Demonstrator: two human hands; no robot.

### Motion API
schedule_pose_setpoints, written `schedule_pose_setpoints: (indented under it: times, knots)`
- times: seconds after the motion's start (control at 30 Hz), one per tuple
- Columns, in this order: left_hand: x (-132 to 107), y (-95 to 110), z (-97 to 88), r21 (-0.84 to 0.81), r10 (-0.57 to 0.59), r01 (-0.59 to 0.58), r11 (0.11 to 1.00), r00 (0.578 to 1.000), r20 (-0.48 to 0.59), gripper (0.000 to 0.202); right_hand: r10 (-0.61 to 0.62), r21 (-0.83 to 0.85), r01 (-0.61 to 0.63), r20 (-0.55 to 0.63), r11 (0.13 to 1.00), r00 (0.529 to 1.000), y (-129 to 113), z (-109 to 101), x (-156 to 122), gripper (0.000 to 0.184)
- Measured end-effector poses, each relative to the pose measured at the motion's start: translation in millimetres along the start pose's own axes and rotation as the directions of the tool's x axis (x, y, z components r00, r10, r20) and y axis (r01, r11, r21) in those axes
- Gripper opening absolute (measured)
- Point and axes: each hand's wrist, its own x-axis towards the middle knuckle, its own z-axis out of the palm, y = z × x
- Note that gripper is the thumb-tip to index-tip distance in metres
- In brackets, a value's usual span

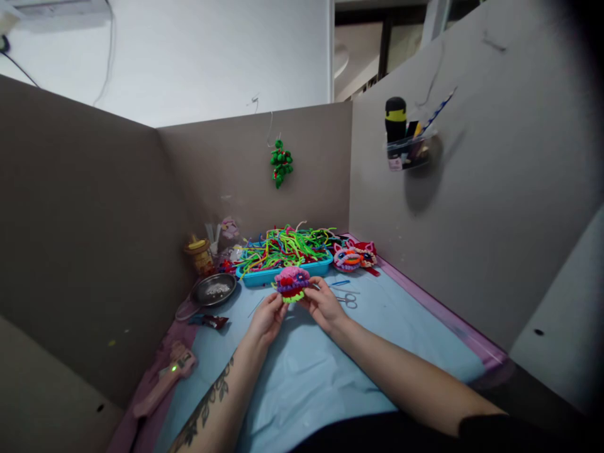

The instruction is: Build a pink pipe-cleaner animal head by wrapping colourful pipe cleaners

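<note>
Between my two hands is a small round pipe-cleaner craft piece, pink on top, with red and purple in the middle and a lime-green fringe along its lower edge. My left hand pinches it at the lower left. On the right side, the fingers of my right hand grip its edge. The piece is raised above the blue table cover, just in front of a blue tray heaped with colourful pipe cleaners. Scissors lie right of my right hand.
Finished-looking pipe-cleaner pieces sit right of the tray. At left are a metal pan with small pale bits, a yellow-lidded jar and a pink glue gun with a green light. Grey partitions enclose the table; a clear holder hangs right.
</note>
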Motion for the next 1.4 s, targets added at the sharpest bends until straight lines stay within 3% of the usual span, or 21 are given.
schedule_pose_setpoints:
  times: [0.2, 0.43, 0.67, 1.0, 1.4]
  knots:
    - [1.7, -2.0, -3.0, -0.037, 0.007, -0.008, 0.999, 1.000, -0.024, 0.026, -0.047, -0.025, 0.046, -0.051, 0.999, 0.998, 2.1, -1.1, 1.4, 0.035]
    - [-0.4, -5.8, -2.2, 0.028, 0.015, -0.021, 0.999, 0.976, 0.218, 0.027, -0.038, -0.015, 0.038, -0.028, 0.999, 0.999, 4.4, 0.4, 0.2, 0.035]
    - [-8.3, -3.5, 2.8, 0.057, -0.029, 0.020, 0.998, 0.986, 0.164, 0.004, -0.062, -0.048, 0.061, -0.022, 0.997, 0.998, 3.6, 1.3, -1.1, 0.034]
    - [-9.7, -6.2, 8.4, -0.072, -0.046, 0.048, 0.996, 0.999, 0.028, 0.009, -0.039, -0.090, 0.035, -0.046, 0.995, 0.998, 11.4, 2.5, -3.4, 0.032]
    - [-9.3, -6.2, 9.1, -0.129, -0.048, 0.051, 0.990, 0.998, 0.027, 0.009, -0.030, -0.096, 0.026, -0.045, 0.995, 0.999, 16.6, 4.6, -6.7, 0.030]
